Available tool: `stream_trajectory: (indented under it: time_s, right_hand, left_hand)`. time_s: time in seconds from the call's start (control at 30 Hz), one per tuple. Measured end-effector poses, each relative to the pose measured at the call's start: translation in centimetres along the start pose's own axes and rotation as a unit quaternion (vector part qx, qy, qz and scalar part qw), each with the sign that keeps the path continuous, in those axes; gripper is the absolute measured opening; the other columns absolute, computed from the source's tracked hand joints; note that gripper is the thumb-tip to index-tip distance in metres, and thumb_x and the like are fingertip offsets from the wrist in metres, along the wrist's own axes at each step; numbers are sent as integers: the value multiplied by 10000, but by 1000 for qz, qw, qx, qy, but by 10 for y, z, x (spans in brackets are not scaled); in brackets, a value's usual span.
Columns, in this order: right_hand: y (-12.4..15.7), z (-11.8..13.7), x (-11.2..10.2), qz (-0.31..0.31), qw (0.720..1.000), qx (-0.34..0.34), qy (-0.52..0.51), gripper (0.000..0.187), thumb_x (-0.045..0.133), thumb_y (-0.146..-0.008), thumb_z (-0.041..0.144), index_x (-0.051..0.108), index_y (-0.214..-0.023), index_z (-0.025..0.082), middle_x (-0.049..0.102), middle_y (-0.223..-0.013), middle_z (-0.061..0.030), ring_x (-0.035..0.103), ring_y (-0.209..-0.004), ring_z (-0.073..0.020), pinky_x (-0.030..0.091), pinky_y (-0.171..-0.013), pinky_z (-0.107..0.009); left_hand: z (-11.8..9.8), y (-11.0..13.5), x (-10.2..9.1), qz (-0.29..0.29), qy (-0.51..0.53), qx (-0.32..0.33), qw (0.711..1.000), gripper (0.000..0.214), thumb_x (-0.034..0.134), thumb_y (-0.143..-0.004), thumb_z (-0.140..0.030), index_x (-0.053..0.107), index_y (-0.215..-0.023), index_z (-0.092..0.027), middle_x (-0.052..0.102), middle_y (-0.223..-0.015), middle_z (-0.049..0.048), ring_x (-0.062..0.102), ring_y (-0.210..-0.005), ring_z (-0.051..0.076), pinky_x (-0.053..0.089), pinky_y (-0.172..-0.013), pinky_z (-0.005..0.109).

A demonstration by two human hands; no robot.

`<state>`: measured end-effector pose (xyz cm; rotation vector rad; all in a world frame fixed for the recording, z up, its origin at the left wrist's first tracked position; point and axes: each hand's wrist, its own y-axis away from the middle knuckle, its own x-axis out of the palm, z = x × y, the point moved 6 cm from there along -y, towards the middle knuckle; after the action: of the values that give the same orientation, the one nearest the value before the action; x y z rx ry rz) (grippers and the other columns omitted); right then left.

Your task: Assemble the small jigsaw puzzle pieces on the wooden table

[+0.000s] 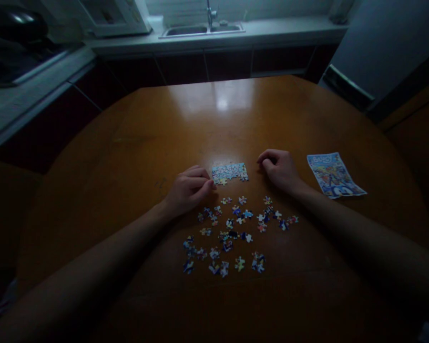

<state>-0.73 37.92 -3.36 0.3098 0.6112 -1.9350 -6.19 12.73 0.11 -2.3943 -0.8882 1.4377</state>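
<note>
A partly joined jigsaw puzzle (pixel 229 170), mostly light blue, lies flat on the wooden table, with an uneven lower edge. My left hand (pixel 191 188) rests at its lower left corner, thumb and fingers drawn together; whatever may be between them is hidden. To the right of the puzzle and apart from it, my right hand (pixel 280 169) lies on the table with fingers curled in and nothing visible in them. Many loose puzzle pieces (pixel 240 263) are scattered below the joined part, between my forearms, some of them overlapping.
A creased, colourful picture sheet (pixel 336 175) lies right of my right hand. The brown table (pixel 207 124) has rounded corners. Behind it stand a counter with a double sink (pixel 186 31), a white appliance (pixel 110 19) and a stove (pixel 25 62) at left.
</note>
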Motion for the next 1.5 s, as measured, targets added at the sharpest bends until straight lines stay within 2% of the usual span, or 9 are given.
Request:
stream_trajectory:
  time_s: [0.5, 1.3, 1.4, 1.5]
  right_hand:
    - [-2, -3, 5, 28, 999, -13, 26, 199, 536, -783, 141, 730, -781, 184, 727, -766, -42, 668, -725, -188, 493, -679, -309]
    - [-1, -4, 6, 34, 999, -1, 21, 200, 535, -775, 131, 726, -777, 192, 715, -752, -42, 654, -703, -185, 500, -658, -314]
    - [-1, -3, 5, 35, 999, -7, 20, 216, 520, -784, 120, 724, -777, 192, 711, -773, -43, 657, -733, -188, 499, -681, -315]
    - [2, 4, 5, 36, 997, -61, 32, 241, 508, -786, 79, 719, -758, 192, 690, -828, -52, 640, -780, -190, 494, -731, -331]
  left_hand:
    - [1, 0, -1, -8, -5, -4, 1000, 338, 512, -979, -196, 740, -731, -165, 662, -722, 44, 591, -698, 145, 468, -664, 288]
    - [4, 1, 1, 0, -4, -28, 1000, 349, 495, -994, -249, 739, -753, -182, 669, -738, 47, 594, -714, 150, 480, -680, 302]
    - [8, 1, 5, 19, -11, -32, 999, 277, 539, -986, -254, 750, -824, -175, 680, -807, 56, 604, -792, 166, 483, -735, 315]
    - [11, 2, 8, 20, -33, -41, 998, 189, 575, -968, -250, 750, -994, -184, 688, -953, 71, 603, -925, 195, 489, -833, 345]
